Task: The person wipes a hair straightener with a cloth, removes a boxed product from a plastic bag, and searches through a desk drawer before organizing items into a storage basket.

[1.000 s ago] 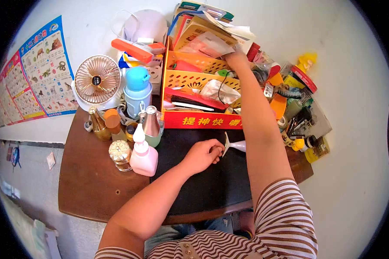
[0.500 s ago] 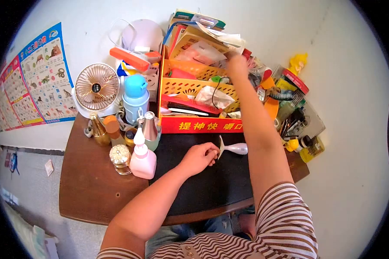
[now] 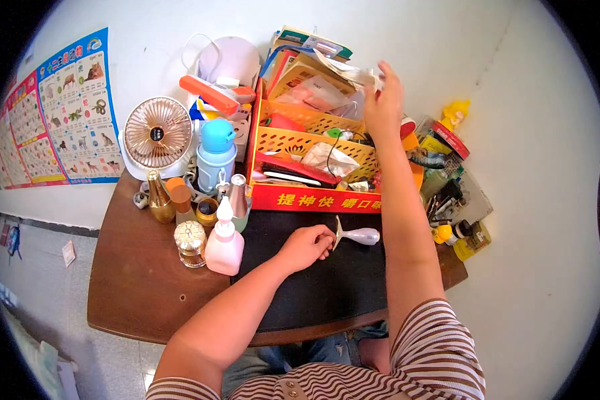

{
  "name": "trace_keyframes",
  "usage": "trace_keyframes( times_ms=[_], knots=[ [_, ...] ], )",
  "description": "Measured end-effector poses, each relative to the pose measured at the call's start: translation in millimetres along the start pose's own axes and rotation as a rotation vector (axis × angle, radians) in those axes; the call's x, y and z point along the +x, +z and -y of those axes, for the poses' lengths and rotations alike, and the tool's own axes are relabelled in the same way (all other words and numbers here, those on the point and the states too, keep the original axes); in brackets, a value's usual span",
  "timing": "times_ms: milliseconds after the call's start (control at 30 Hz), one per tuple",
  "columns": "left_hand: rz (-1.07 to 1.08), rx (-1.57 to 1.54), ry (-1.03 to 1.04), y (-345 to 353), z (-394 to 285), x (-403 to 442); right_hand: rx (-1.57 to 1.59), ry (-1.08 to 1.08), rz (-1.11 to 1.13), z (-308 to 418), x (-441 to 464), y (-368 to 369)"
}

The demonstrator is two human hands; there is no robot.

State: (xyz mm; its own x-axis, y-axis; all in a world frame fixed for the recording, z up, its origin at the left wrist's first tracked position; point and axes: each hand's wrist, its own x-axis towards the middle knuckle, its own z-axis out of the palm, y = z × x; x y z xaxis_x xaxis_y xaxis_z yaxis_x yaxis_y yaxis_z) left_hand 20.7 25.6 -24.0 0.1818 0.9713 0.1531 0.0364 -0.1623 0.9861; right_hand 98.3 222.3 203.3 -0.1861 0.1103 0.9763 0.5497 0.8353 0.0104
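My left hand (image 3: pixel 308 248) rests on the black mat with its fingers curled. Beside the fingertips lies a pearly piece with a bulbous handle (image 3: pixel 363 236) and a thin flat disc at its left end, turned edge-on to me. The fingers are at the disc, but what they grip, if anything, is hidden. My right hand (image 3: pixel 385 105) is raised over the back right of the yellow basket (image 3: pixel 273 139), fingers extended and apart, close to white papers (image 3: pixel 353 72). Nothing shows in its fingers. A red comb (image 3: pixel 297 170) and a crumpled white packet (image 3: pixel 330 160) lie in the basket.
On the left stand a fan (image 3: pixel 157 135), a light-blue bottle (image 3: pixel 217 163), a pink pump bottle (image 3: pixel 224 252) and a gold-lidded jar (image 3: pixel 191 243). Small bottles and tubes crowd a holder (image 3: pixel 477 193) at right. A wall borders the table's back.
My right hand has risen from the papers at the back of the basket, and its fingers have spread. My left hand stays beside the pearly piece. The view has shifted slightly.
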Motion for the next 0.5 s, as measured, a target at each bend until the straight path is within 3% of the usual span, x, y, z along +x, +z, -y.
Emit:
trace_keyframes(
  times_ms=[33, 100, 200, 300, 433, 500],
  knots=[
    [0.0, 0.013, 0.003, 0, 0, -1, -0.003, 0.001, 0.0, 14, 6, -7],
    [-0.006, 0.039, -0.01, 0, -4, -2, -0.201, -0.263, 0.15, 38, 14, -15],
    [-0.003, 0.082, -0.007, 0, -7, -3, -0.249, -0.318, 0.231, 28, 19, -2],
    [0.006, 0.102, -0.002, -1, -5, -3, -0.14, -0.176, 0.304, 17, 41, 10],
    [0.018, 0.075, -0.001, -1, 0, -1, -0.069, -0.244, 0.179, 27, 55, 19],
    [0.015, 0.065, 0.01, 0, 0, -2, -0.226, -0.123, 0.452, 39, 61, 22]
  ],
)
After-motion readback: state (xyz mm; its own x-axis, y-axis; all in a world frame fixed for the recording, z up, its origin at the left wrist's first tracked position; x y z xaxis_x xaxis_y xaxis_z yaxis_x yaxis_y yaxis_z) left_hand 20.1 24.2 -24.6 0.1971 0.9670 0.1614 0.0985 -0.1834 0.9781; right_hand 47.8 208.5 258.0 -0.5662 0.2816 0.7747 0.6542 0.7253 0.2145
